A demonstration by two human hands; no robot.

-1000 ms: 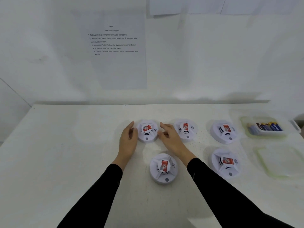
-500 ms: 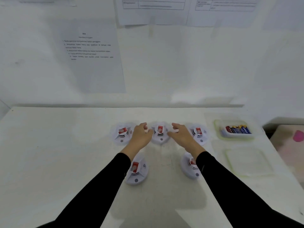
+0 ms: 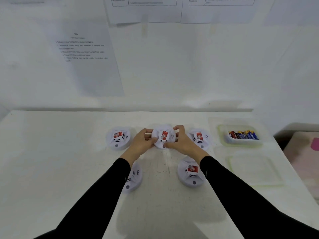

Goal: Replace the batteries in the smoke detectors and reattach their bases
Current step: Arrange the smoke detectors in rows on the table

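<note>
Both hands, left hand (image 3: 140, 144) and right hand (image 3: 183, 144), clasp the middle detector (image 3: 164, 136) near the table's far edge (all five look unopened).

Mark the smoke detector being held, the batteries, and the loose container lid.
held smoke detector (image 3: 164, 135), head view, red label on its top.
batteries (image 3: 243, 135), head view, middle of the row.
container lid (image 3: 255, 169), head view, flat centre.

five smoke detectors (image 3: 119, 138) (image 3: 164, 136) (image 3: 200, 138) (image 3: 133, 178) (image 3: 191, 171), two hands (image 3: 139, 145) (image 3: 183, 145), one tub (image 3: 241, 141) of batteries (image 3: 243, 134), one lid (image 3: 255, 169), three wall sheets (image 3: 89, 66) (image 3: 143, 11) (image 3: 221, 9)
</note>
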